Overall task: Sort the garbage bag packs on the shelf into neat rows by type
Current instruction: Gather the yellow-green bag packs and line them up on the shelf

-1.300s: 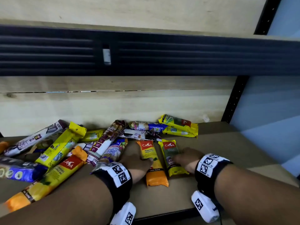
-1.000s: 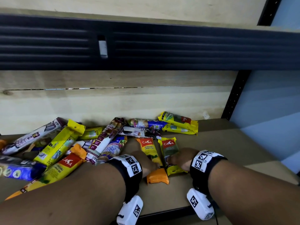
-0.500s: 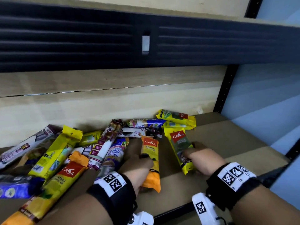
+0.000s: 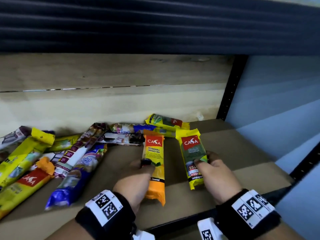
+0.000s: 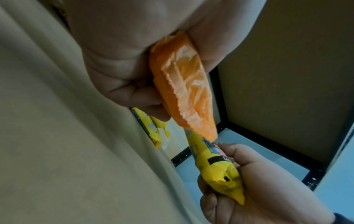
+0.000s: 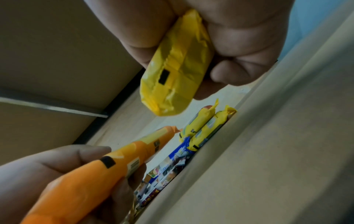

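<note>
My left hand (image 4: 138, 175) grips an orange Casa garbage bag pack (image 4: 154, 163) around its lower half; its crumpled orange end (image 5: 184, 84) shows in the left wrist view. My right hand (image 4: 213, 172) grips a yellow Casa pack with a green panel (image 4: 193, 153), fingers curled round its yellow tail (image 6: 176, 65). Both packs are lifted off the cardboard-lined shelf (image 4: 233, 149), side by side and pointing toward the back wall. A jumble of other packs (image 4: 74, 158) lies to the left.
Two yellow packs (image 4: 166, 122) and a blue-white pack (image 4: 131, 129) lie along the wooden back wall (image 4: 110, 104). A black upright post (image 4: 228, 96) bounds the shelf on the right. Above hangs a dark ribbed shelf front (image 4: 155, 26).
Both hands have closed round their packs and raised them from the shelf. The yellow pack has moved right, widening the gap between the two. The head view has swung right.
</note>
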